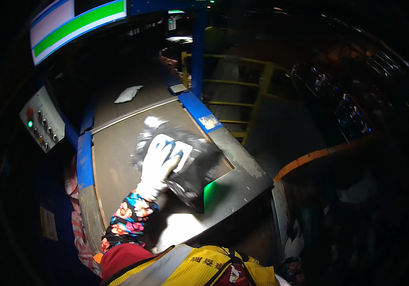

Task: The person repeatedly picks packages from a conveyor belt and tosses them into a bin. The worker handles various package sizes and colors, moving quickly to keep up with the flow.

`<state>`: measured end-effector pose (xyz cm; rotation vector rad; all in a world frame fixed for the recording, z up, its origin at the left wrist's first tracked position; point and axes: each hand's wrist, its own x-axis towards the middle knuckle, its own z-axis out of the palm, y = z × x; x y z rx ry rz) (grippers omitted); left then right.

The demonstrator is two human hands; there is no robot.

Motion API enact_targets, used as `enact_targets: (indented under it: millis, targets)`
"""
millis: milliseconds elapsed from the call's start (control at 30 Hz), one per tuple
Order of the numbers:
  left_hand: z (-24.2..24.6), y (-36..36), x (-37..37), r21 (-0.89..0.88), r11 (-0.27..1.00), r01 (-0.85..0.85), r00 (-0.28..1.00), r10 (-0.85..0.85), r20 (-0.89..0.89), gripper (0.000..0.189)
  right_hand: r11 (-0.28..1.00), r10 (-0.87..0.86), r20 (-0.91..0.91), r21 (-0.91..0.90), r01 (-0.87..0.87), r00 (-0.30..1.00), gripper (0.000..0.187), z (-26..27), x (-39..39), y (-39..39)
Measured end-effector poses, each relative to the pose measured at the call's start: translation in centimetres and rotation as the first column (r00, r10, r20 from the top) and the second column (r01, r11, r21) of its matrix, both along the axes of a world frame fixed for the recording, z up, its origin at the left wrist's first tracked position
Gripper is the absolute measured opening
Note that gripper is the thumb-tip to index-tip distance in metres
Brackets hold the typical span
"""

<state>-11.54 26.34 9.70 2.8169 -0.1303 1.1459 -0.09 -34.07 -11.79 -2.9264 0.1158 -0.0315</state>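
My left hand (159, 161), in a white glove with dark blue fingertips, lies on a black plastic parcel bag (199, 153) and touches its white label. The bag is blurred and rests over the near end of a brown conveyor belt (113, 171). Whether the fingers grip the plastic cannot be made out. Low at the right, in shadow beyond the metal edge, is my right hand (294, 245), gloved in white and dark; its fingers are hard to see. A small white parcel (128, 94) lies farther up, on the belt section beyond the metal strip.
A control box (42, 121) with a green light and knobs stands left of the belt, below a lit screen (79, 28). Metal and blue edging (199, 111) frames the belt. Yellow railings (233, 83) stand behind at right, and an orange curved edge (303, 159) is nearer.
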Motion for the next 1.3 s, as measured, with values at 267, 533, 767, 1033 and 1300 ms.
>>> enact_targets:
  millis: [267, 533, 767, 1033, 1300]
  targets:
    - [-13.5, -1.8, 1.5, -0.429, 0.892, -0.143, 0.915, -0.046, -0.401, 0.106, 0.889, 0.017, 0.101, 0.455, -0.062, 0.995, 0.046, 3.9, 1.3, 0.8]
    - [-8.0, -23.9, 15.1, -0.971, -0.078, -0.228, 0.442, -0.896, -0.031, 0.056, 0.473, 0.233, 0.519, 0.679, -0.562, 0.823, 0.013, 13.9, 2.2, 7.7]
    - [-9.8, -27.1, 15.6, -0.925, 0.013, -0.38, 0.717, -0.628, -0.303, 0.02, 0.921, 0.168, -0.243, 0.385, -0.064, 0.955, 0.079, 9.7, 9.8, -3.6]
    - [-13.4, -25.9, 15.3, -0.855, -0.381, -0.352, 0.796, -0.602, -0.06, 0.018, 0.949, -0.314, -0.535, -0.21, 0.236, 0.784, 0.098, -0.8, 18.4, -10.2]
    - [-18.9, -24.1, 15.3, -0.779, -0.48, -0.403, 0.641, -0.756, 0.135, 0.035, 0.981, 0.192, -0.424, 0.085, -0.172, 0.885, 0.074, 6.4, 7.8, -3.9]
